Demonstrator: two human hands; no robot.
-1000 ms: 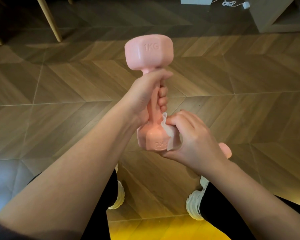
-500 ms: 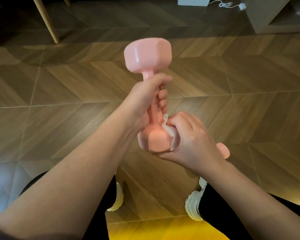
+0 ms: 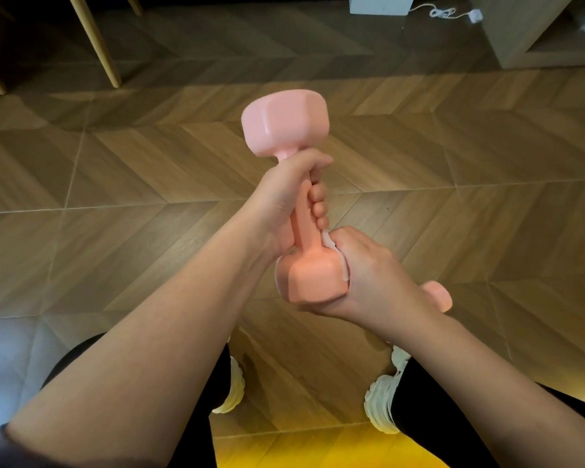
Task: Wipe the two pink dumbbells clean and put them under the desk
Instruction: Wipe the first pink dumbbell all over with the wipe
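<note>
Now wiping the lower head of one pink dumbbell

The left hand (image 3: 281,204) has its fingers (image 3: 318,211) clamped round the handle of the pink dumbbell (image 3: 286,128). It holds the dumbbell roughly upright above the floor (image 3: 470,157), likely so that the lower head faces the other hand and can be turned. The right hand (image 3: 372,275) cups that lower head, fingers curled round it, with a white wipe (image 3: 330,240) pressed between palm and plastic; only the wipe's edge shows. The second pink dumbbell (image 3: 438,295) lies on the floor just behind the right wrist, mostly hidden, near the right shoe (image 3: 382,407). It is probably parked within reach for its turn. No box, bin or other container is in view. Whether the wooden furniture (image 3: 520,35) at top right is the desk, I cannot tell.
</note>
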